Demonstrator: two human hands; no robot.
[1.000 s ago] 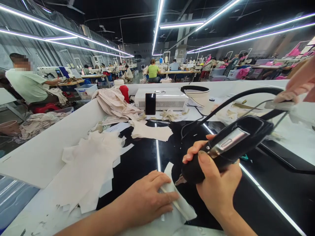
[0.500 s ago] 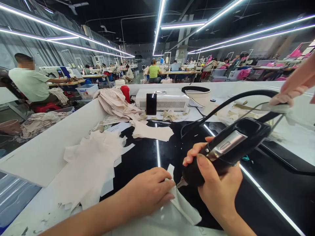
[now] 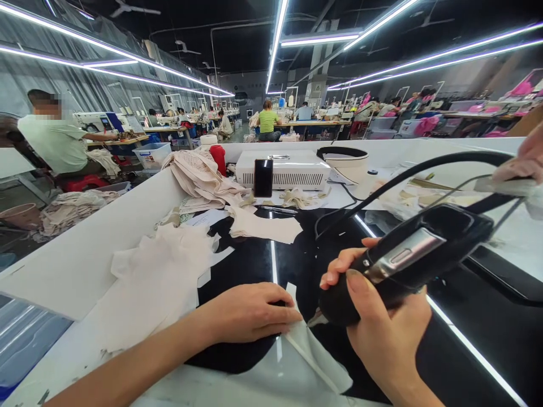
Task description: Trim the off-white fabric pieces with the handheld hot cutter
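Note:
My right hand (image 3: pixel 382 319) is wrapped round a black corded hand tool (image 3: pixel 458 240) with a silver plate on its side and a rounded dark nose. The tool is tilted, its nose low over the dark glossy work surface (image 3: pixel 237 268). My left hand (image 3: pixel 254 314) lies low to the left of the nose, fingers together on the edge of a thin whitish fabric piece (image 3: pixel 324 362). That fabric has a folded-looking seam and a narrow end poking up past my fingertips. The tool's working tip is hidden or too small to make out.
Pale fabric pieces (image 3: pixel 148 282) lie at left, with a beige cut stack (image 3: pixel 265 227) ahead. Behind stand a phone (image 3: pixel 263 178), a white vented box (image 3: pixel 292 169) and a round container (image 3: pixel 345 164). Another person's hand (image 3: pixel 528 161) is beside the thick black cable (image 3: pixel 407 175).
The tool and my right hand have shifted slightly right. My left hand still touches the fabric, its forearm a little higher. The other person's hand has moved right, toward the frame edge.

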